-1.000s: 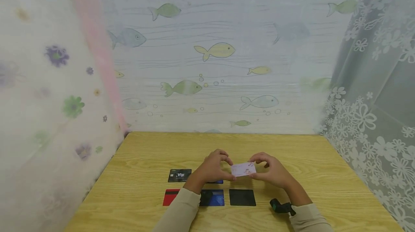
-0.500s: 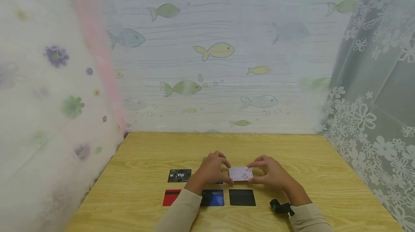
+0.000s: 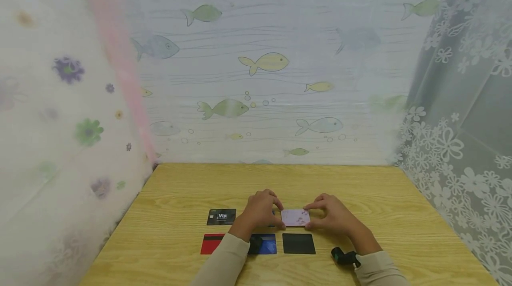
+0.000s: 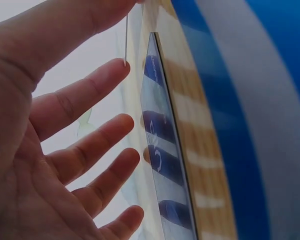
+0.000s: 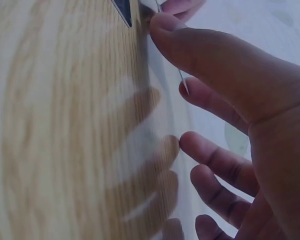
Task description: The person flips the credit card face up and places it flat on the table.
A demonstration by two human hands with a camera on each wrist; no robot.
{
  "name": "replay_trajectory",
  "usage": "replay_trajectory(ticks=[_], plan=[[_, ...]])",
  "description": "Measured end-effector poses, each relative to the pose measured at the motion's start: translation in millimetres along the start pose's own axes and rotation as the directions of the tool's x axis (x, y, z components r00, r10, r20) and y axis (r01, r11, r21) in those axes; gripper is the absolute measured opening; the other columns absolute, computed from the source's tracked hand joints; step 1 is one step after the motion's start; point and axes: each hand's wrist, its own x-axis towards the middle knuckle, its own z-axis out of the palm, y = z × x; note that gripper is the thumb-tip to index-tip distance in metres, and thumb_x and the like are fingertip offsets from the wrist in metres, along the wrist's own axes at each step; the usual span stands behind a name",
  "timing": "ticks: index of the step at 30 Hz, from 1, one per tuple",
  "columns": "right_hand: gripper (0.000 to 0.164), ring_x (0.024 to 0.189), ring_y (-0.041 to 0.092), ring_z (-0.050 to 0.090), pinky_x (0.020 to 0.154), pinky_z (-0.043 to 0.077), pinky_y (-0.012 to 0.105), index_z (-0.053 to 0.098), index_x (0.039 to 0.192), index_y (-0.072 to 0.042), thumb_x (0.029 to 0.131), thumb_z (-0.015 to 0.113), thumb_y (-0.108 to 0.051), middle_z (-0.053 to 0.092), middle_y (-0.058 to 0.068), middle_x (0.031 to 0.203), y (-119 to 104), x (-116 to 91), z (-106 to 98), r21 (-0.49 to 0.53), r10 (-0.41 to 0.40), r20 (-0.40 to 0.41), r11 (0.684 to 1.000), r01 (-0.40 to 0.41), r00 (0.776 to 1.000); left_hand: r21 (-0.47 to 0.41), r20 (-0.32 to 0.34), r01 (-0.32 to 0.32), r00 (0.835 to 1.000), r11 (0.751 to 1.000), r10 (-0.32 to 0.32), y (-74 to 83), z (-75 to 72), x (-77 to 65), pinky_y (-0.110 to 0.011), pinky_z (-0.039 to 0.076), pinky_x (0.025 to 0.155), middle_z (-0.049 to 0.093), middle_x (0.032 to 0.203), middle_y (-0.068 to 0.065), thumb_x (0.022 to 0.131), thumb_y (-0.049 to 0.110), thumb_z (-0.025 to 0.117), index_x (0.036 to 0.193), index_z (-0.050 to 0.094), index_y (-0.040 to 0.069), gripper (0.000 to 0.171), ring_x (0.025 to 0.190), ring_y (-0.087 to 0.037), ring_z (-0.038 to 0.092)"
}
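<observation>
A pale pink card (image 3: 295, 217) with a small floral print lies level between my two hands, at or just above the table; I cannot tell whether it touches. My left hand (image 3: 261, 208) pinches its left edge between thumb and index finger. At the right edge, the thumb and index finger of my right hand (image 3: 331, 216) grip it the same way. Both wrist views show the card as a thin edge, and the other fingers are spread. Partly hidden behind my left hand is a blue card (image 4: 162, 135), glossy in the left wrist view.
Left of my hands lies a black Vip card (image 3: 221, 217). A nearer row holds a red card (image 3: 211, 244), a blue card (image 3: 269, 244) partly covered by the left wrist camera, and a plain black card (image 3: 298, 244). The wooden table (image 3: 360, 184) meets a fish-patterned curtain (image 3: 264, 99).
Both hands have lowered the pink card toward the table and brought it slightly nearer and left. It was tilted and is now flatter. The other cards have stayed put.
</observation>
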Motion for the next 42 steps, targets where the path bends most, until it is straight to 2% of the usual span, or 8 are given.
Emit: replay_trajectory(ticks=[8, 16, 26, 37, 42], plan=[[0.050, 0.104, 0.019, 0.055, 0.087, 0.048, 0.043, 0.078, 0.119, -0.031, 0.075, 0.090, -0.052, 0.060, -0.002, 0.113, -1.6, -0.6, 0.8, 0.010, 0.028, 0.002, 1.000, -0.028, 1.000, -0.038, 0.003, 0.002, 1.000, 0.999, -0.002, -0.5, -0.3, -1.1, -0.057, 0.046, 0.103, 0.062, 0.134, 0.001, 0.069, 0.051, 0.095, 0.099, 0.081, 0.030, 0.039, 0.126, -0.031, 0.056], [0.048, 0.103, 0.017, 0.053, 0.087, 0.048, 0.040, 0.079, 0.118, -0.030, 0.075, 0.091, -0.047, 0.058, -0.004, 0.112, -5.5, -2.4, 1.4, 0.035, 0.059, 0.004, 0.998, -0.060, 0.998, -0.062, -0.003, 0.005, 1.000, 0.998, -0.005, 0.0, -0.9, -3.9, -0.058, 0.046, 0.102, 0.063, 0.135, 0.000, 0.070, 0.047, 0.095, 0.100, 0.082, 0.028, 0.038, 0.126, -0.032, 0.055], [0.046, 0.100, 0.017, 0.053, 0.084, 0.047, 0.037, 0.080, 0.117, -0.028, 0.076, 0.091, -0.046, 0.058, -0.004, 0.111, -7.0, -3.5, 1.5, 0.033, 0.063, 0.009, 0.997, -0.064, 0.998, -0.037, -0.007, 0.013, 1.000, 0.999, -0.013, 0.0, 1.0, -5.8, -0.057, 0.047, 0.100, 0.063, 0.135, 0.003, 0.071, 0.051, 0.094, 0.100, 0.082, 0.033, 0.037, 0.127, -0.031, 0.057], [0.045, 0.101, 0.015, 0.052, 0.086, 0.048, 0.037, 0.080, 0.116, -0.030, 0.076, 0.091, -0.047, 0.057, -0.007, 0.111, -5.7, -2.1, 3.3, 0.027, 0.067, 0.007, 0.997, -0.067, 0.998, -0.020, -0.010, 0.027, 1.000, 0.999, -0.027, 0.2, 0.7, -5.3, -0.058, 0.047, 0.099, 0.064, 0.135, 0.003, 0.070, 0.052, 0.094, 0.100, 0.082, 0.034, 0.037, 0.126, -0.031, 0.058], [0.046, 0.101, 0.015, 0.052, 0.087, 0.048, 0.040, 0.079, 0.116, -0.034, 0.075, 0.090, -0.051, 0.057, -0.007, 0.112, -3.6, -1.4, 2.6, 0.017, 0.071, 0.010, 0.997, -0.071, 0.997, -0.015, 0.012, 0.017, 1.000, 1.000, -0.017, 0.7, -0.8, -4.0, -0.057, 0.047, 0.100, 0.063, 0.135, 0.003, 0.072, 0.053, 0.093, 0.107, 0.081, 0.034, 0.042, 0.126, -0.031, 0.057]])
